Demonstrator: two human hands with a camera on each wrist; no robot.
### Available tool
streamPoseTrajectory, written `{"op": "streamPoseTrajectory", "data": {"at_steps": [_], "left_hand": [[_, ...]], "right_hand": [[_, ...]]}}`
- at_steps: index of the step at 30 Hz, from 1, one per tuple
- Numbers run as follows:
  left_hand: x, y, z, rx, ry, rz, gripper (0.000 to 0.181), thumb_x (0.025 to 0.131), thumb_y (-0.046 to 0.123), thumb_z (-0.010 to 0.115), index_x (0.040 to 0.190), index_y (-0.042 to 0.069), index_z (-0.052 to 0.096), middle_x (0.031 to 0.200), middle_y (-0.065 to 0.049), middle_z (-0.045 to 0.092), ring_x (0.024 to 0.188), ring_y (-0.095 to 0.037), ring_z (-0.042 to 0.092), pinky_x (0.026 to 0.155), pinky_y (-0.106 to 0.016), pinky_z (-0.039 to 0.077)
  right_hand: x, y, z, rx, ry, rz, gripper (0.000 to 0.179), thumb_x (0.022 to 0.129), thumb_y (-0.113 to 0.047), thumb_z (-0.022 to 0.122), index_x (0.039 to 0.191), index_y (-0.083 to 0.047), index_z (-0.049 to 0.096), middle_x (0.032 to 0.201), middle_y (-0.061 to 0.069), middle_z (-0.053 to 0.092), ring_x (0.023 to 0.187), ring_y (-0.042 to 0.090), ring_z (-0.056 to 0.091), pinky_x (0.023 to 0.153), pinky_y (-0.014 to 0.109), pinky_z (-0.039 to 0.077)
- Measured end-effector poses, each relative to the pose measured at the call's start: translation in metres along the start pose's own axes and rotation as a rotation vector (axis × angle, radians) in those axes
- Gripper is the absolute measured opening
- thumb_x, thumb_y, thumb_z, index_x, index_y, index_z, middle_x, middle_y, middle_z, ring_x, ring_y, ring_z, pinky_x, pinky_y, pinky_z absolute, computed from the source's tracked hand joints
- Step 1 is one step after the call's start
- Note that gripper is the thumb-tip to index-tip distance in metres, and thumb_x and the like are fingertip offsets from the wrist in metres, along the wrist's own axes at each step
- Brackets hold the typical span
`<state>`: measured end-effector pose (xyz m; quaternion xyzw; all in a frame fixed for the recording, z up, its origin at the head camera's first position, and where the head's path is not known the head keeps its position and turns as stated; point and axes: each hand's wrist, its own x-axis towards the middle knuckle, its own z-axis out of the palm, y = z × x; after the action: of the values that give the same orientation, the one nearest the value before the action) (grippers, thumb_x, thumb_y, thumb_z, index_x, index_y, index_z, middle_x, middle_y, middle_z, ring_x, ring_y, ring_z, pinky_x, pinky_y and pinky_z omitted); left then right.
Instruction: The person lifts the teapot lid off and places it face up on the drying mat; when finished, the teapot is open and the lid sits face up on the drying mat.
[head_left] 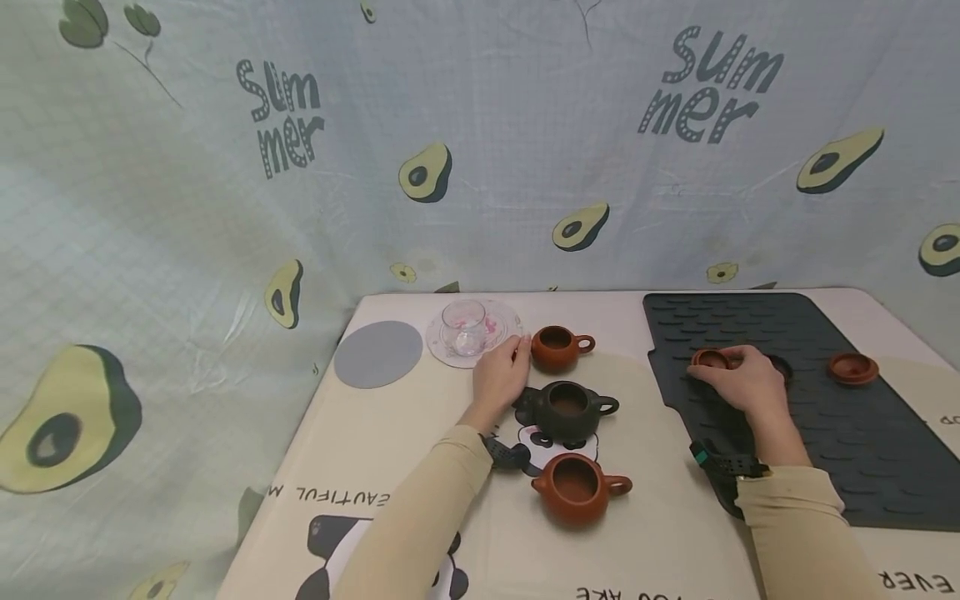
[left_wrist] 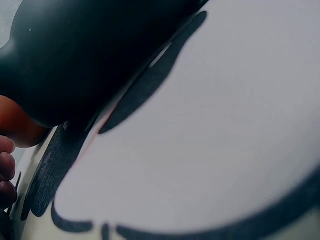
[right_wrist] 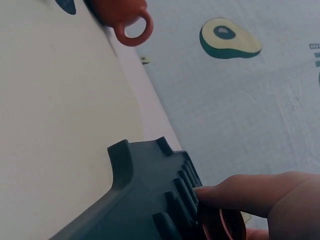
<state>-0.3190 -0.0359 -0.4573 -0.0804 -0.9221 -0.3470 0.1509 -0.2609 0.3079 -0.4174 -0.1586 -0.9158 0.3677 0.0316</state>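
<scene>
In the head view my left hand [head_left: 501, 371] is at the spout side of the far reddish-brown teapot [head_left: 555, 350], with thumb and forefinger right at the spout, which they hide. Curled fingertips [left_wrist: 6, 166] show at the edge of the left wrist view, below that pot. My right hand [head_left: 750, 383] pinches a reddish-brown teapot lid [head_left: 708, 359] over the dark ridged mat [head_left: 847, 442]. The thumb and fingers grip the lid's rim in the right wrist view. A dark lid [head_left: 782, 367] lies partly hidden behind that hand, and another reddish-brown lid [head_left: 852, 368] sits farther right.
A black teapot [head_left: 567, 412] and a nearer reddish-brown teapot [head_left: 576, 492] stand lidless in a column, handles to the right. At the back left, a glass cup [head_left: 463, 327] stands on a floral plate [head_left: 450, 360], beside a grey disc [head_left: 378, 354]. A printed curtain hangs behind.
</scene>
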Motion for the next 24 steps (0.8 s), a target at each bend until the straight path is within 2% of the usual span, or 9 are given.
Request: {"op": "streamPoseTrajectory", "data": {"at_steps": [7,12,19,24], "left_hand": [[-0.0004,-0.0008,-0.0007,0.011,-0.02,0.004,0.042,0.11,0.042,0.039,0.081,0.016,0.055,0.069,-0.001,0.052,0.07,-0.023,0.053,0.065,-0.034,0.037],[-0.0007,-0.0003,-0.0012,0.014,-0.019,0.006,0.041,0.11,0.041,0.04,0.081,0.016,0.055,0.068,-0.001,0.051,0.07,-0.023,0.053,0.065,-0.033,0.037],[-0.0007,0.0009,-0.0015,0.01,-0.012,0.004,0.042,0.11,0.041,0.04,0.08,0.016,0.054,0.067,-0.002,0.05,0.069,-0.024,0.053,0.064,-0.034,0.036],[-0.0009,-0.0003,-0.0004,0.008,-0.006,-0.013,0.042,0.11,0.042,0.04,0.08,0.016,0.055,0.068,-0.001,0.05,0.071,-0.024,0.053,0.066,-0.034,0.036]], "right_hand": [[-0.0003,0.0006,-0.0014,-0.054,-0.024,-0.018,0.078,0.093,-0.036,0.073,0.144,0.013,0.039,0.135,0.04,0.044,0.124,0.058,0.039,0.095,0.064,0.041],[-0.0019,0.0001,-0.0026,-0.039,-0.059,-0.032,0.079,0.092,-0.033,0.074,0.144,0.013,0.037,0.134,0.04,0.045,0.121,0.057,0.042,0.094,0.064,0.042],[-0.0014,-0.0015,-0.0024,-0.047,-0.052,-0.055,0.076,0.092,-0.032,0.074,0.143,0.012,0.038,0.133,0.039,0.044,0.121,0.057,0.041,0.094,0.064,0.041],[-0.0016,-0.0049,-0.0043,-0.056,-0.046,-0.076,0.08,0.093,-0.033,0.073,0.148,0.011,0.035,0.14,0.042,0.04,0.126,0.059,0.038,0.097,0.066,0.04]]}}
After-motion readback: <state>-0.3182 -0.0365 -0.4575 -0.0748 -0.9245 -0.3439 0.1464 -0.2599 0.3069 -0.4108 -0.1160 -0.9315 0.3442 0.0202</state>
